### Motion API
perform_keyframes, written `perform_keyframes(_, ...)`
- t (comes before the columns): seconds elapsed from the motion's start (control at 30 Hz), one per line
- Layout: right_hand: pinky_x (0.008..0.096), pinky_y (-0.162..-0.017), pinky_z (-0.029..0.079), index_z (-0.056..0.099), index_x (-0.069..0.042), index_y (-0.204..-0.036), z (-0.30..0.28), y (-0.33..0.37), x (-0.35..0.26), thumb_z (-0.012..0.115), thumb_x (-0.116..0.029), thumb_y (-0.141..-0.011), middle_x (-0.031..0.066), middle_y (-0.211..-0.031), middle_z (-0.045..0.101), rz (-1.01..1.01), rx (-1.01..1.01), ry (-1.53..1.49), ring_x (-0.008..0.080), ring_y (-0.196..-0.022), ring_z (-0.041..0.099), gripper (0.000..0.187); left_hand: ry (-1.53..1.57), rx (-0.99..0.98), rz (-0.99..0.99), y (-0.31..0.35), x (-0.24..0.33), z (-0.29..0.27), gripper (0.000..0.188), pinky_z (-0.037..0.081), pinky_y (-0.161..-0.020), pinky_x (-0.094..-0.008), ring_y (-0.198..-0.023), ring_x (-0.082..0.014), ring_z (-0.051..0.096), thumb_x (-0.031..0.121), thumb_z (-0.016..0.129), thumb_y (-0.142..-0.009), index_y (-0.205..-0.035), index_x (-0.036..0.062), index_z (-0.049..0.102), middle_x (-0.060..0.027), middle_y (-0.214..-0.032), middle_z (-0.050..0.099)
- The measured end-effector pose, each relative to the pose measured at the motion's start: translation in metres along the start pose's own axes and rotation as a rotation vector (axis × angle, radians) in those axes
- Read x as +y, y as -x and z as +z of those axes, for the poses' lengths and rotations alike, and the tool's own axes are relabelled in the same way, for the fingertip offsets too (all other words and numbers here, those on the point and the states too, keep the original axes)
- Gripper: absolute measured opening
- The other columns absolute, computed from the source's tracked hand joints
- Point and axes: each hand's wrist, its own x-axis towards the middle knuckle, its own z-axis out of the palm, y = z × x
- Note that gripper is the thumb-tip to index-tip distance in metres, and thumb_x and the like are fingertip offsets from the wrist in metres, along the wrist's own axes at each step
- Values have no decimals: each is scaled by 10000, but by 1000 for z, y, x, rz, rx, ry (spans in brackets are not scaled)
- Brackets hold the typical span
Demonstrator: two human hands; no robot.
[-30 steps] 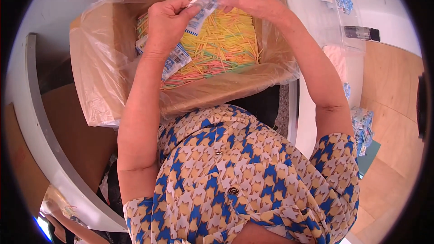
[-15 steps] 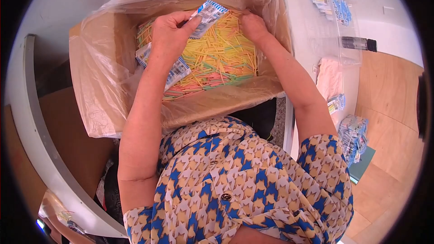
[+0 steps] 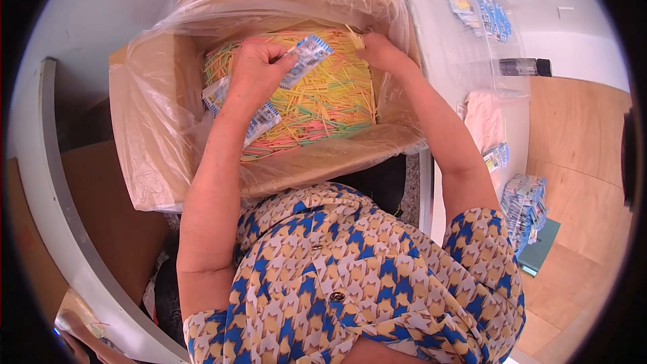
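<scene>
While your left hand (image 3: 259, 77) pinches 1 packet (image 3: 306, 62) between thumb and fingers above the sticks (image 3: 330, 101), your right hand (image 3: 385, 54) is at the box's (image 3: 151, 182) far right corner, its fingers narrowed on what looks like a small yellow bunch (image 3: 354, 39). You seem to be at the picking step, drawing a few sticks from the pile while the packet waits; judging by that, the next move calls for a light, even grip on the bunch and a steady packet as your 2 hands meet. You have the packet's long axis on a slant, running from near your left thumb up to the right; its striped end points away from you and rightward, roughly toward the bunch. Whether that end is open, you cannot tell from here. Under your left wrist lies more wrapping (image 3: 264, 121), 1 packet or 2, partly hidden.
</scene>
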Motion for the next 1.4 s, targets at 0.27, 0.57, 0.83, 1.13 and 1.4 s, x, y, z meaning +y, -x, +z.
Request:
perform_keyframes(0.27, 286, -641, 413, 630, -73, -1020, -23, 22, -56, 526, -269, -902, 28, -795, 635, 163, -388, -667, 120, -734, 521, 251, -189, -80, -36, 6, 2, -16, 186, 337, -486, -250, -545, -30, 406, 138, 641, -826, -750, -31, 660, 57, -572, 504)
perform_keyframes(0.57, 325, -618, 495, 536, -43, -982, -23, -11, -75, 499, -330, -917, 133, -896, 661, 225, -323, -1197, 207, -749, 636, 296, -149, -76, -90, 6, 18, -16, 168, 352, -494, -245, -545, -31, 424, 135, 642, -823, -756, -17, 665, 45, -583, 533)
perform_keyframes(0.83, 318, -703, 480, 571, -38, -967, -16, 20, -119, 531, -328, -912, 89, -856, 635, 11, -236, -1403, 153, -790, 595, 298, 299, -220, -211, 27, 30, -26, 122, 429, -646, -239, -708, -49, 530, 135, 659, -825, -818, 18, 694, 24, -765, 623)
perform_keyframes(1.13, 260, -742, 460, 338, -44, -1303, -10, 57, -199, 512, -202, -934, 44, -925, 570, -198, -179, -1526, 114, -819, 550, 439, 603, -408, -135, 46, 15, -38, 175, 451, -794, -245, -857, -76, 568, 122, 672, -828, -971, 22, 679, 8, -919, 647)
perform_keyframes(1.4, 281, -813, 459, 234, -44, -1390, -15, 81, -220, 601, -231, -900, 53, -1016, 560, -315, -286, -1652, 148, -933, 554, 640, 560, -274, -70, 72, 11, -51, 122, 466, -741, -255, -796, -92, 567, 56, 666, -816, -911, -19, 687, -15, -839, 643)
